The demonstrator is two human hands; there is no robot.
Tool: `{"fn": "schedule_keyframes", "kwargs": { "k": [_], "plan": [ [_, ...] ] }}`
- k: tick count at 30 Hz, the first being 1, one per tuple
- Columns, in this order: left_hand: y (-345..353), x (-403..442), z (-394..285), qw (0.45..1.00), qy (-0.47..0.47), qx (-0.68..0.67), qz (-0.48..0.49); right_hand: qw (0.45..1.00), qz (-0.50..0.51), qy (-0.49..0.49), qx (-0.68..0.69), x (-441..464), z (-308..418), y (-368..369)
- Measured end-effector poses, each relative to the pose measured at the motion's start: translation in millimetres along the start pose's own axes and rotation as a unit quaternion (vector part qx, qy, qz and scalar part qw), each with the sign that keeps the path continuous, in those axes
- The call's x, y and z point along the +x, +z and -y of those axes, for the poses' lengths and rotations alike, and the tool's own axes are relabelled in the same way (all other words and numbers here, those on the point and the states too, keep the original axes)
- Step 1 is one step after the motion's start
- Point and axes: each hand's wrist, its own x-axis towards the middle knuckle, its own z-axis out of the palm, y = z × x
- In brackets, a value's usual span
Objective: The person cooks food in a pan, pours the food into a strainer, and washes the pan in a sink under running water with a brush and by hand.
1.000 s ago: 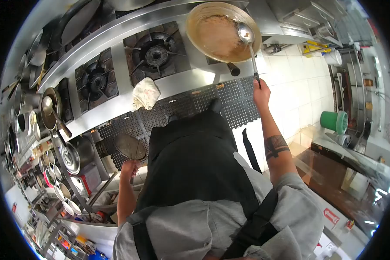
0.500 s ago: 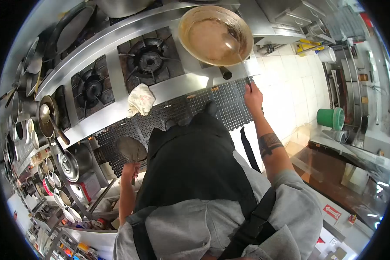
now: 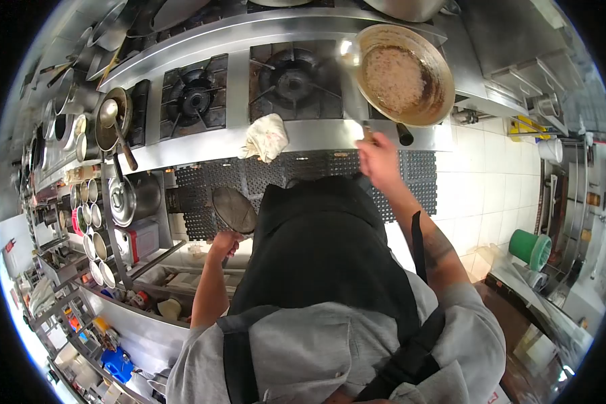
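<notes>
A large pan (image 3: 440,75) with pale, lumpy food in it sits at the right end of the stove, its black handle toward me. My right hand (image 3: 380,161) is closed on the handle of a ladle (image 3: 350,55), whose blurred bowl is now just left of the pan, over the rim's side. Low at the left, my left hand (image 3: 226,245) is closed on the handle of a round strainer (image 3: 234,210), which hangs above the black floor mat. A crumpled cloth (image 3: 266,137) lies on the stove's front edge, between the two hands.
Two burners (image 3: 294,82) without pans are left of the large pan. A small pan (image 3: 102,138) with another ladle rests at the far left, above a lidded pot (image 3: 122,200). Stacked cups stand on the left shelf. A green bucket (image 3: 530,249) is on the right.
The ladle has come out of the large pan to its left, with my right hand. The strainer has swung slightly in my left hand. The whole view has turned and shifted.
</notes>
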Motion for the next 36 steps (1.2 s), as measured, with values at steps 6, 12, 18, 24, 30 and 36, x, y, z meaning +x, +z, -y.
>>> {"fn": "schedule_keyframes", "kwargs": {
  "k": [6,12,18,24,30,36],
  "plan": [
    [-18,-26,57,0.999,-0.033,-0.008,-0.023,0.945,-0.133,-0.151,-0.257,107,-87,76],
    [-24,-72,117,0.998,-0.025,-0.007,-0.05,0.881,-0.208,-0.173,-0.387,151,-81,117],
    [-25,-65,189,0.999,0.035,-0.002,-0.008,0.849,-0.22,-0.204,-0.435,167,-86,127],
    [-16,-35,205,0.997,-0.031,-0.065,-0.004,0.819,-0.168,-0.322,-0.445,143,-103,97],
    [-22,-12,147,0.995,0.089,0.043,0.034,0.975,-0.136,-0.084,-0.152,74,-114,8],
    [-26,-1,99,0.995,0.074,0.051,0.053,0.951,-0.104,0.07,0.282,45,-61,-102]
  ]
}}
